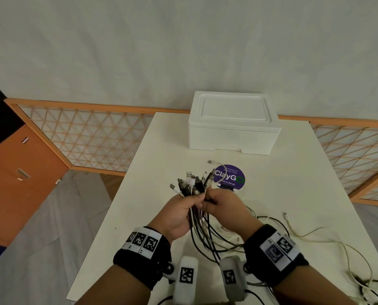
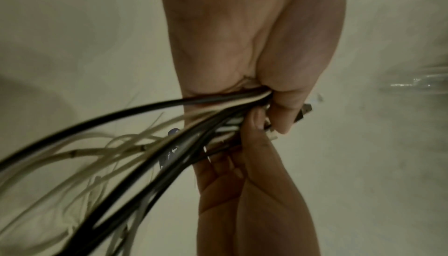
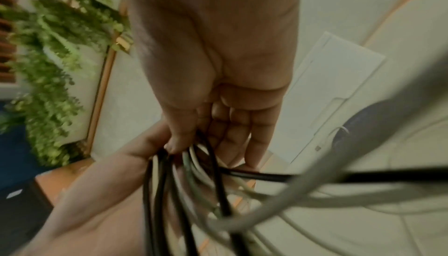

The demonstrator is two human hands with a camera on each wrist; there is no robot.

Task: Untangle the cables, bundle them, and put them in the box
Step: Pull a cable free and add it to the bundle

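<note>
A bunch of black and white cables [image 1: 193,186] stands above the white table [image 1: 153,172], plug ends gathered upward. My left hand [image 1: 189,204] grips the bunch just below the plugs. My right hand [image 1: 214,201] pinches the same bunch from the right, touching the left hand. In the left wrist view the left hand [image 2: 278,107] curls round the cables [image 2: 145,145], with the right hand [image 2: 242,164] below it. In the right wrist view the right hand [image 3: 194,145] holds the cables [image 3: 164,183] by thumb and fingers. The white foam box [image 1: 233,124] sits behind, lid on.
The cables' loose lengths [image 1: 315,234] trail over the table to the right, and more tangle lies at the near right corner [image 1: 368,285]. A purple round sticker [image 1: 231,178] is stuck on the table before the box. A wooden lattice screen [image 1: 84,137] runs behind the table.
</note>
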